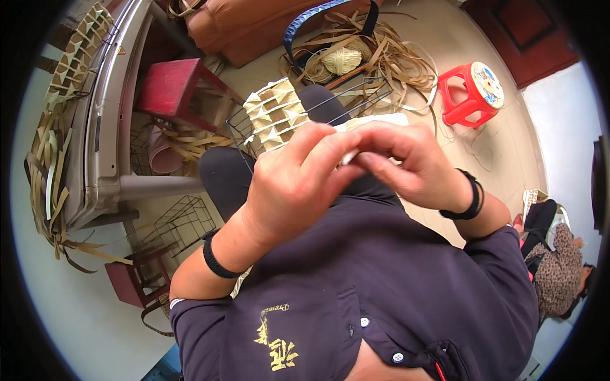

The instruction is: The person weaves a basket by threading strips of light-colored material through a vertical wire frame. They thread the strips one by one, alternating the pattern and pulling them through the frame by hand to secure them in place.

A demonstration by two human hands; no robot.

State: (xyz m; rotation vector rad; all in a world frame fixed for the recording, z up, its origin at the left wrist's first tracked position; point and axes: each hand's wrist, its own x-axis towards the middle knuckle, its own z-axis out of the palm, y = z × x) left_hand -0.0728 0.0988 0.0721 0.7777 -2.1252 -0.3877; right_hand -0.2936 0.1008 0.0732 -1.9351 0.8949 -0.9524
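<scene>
Over my lap, my left hand (289, 181) and my right hand (410, 162) meet with their fingers closed together. The end of a small white piece (348, 157) shows between the fingertips of both hands; the rest is hidden in the grip. Just beyond my left hand, pale woven strips (276, 114) form an open lattice on a black wire frame (359, 95), which rests across my legs. A pale flat strip (387, 119) appears behind my fingers, partly covered by them.
Tan strips (406, 60) and a ball of cream cord (343, 59) lie on the floor ahead. A red stool (473, 95) stands at right. To the left are a table (105, 127) with hanging strips, a red wooden stool (168, 89) and wire frames (184, 219). Another person (559, 273) is at far right.
</scene>
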